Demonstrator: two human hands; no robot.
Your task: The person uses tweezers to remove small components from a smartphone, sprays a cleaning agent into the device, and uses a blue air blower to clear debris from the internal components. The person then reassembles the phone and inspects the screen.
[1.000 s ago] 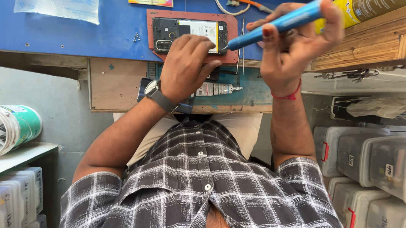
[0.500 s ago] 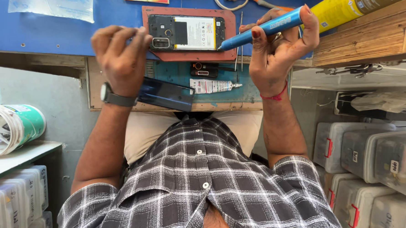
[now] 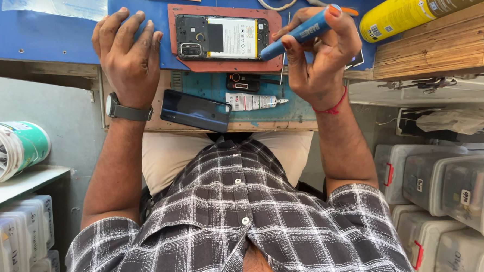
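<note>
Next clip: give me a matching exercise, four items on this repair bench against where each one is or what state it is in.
Things:
1. opened phone
2. blue screwdriver
3. dark back cover
4. yellow spray can

Places or states:
A. held in the right hand
B. lying on its side on the wooden shelf
C. on the red mat, battery showing
D. near the bench edge, beside the left hand wrist

Pairs: 1-C, 2-A, 3-D, 4-B

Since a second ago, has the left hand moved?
Yes. The left hand has shifted left, off the opened phone, and is now apart from it over the blue mat.
</note>
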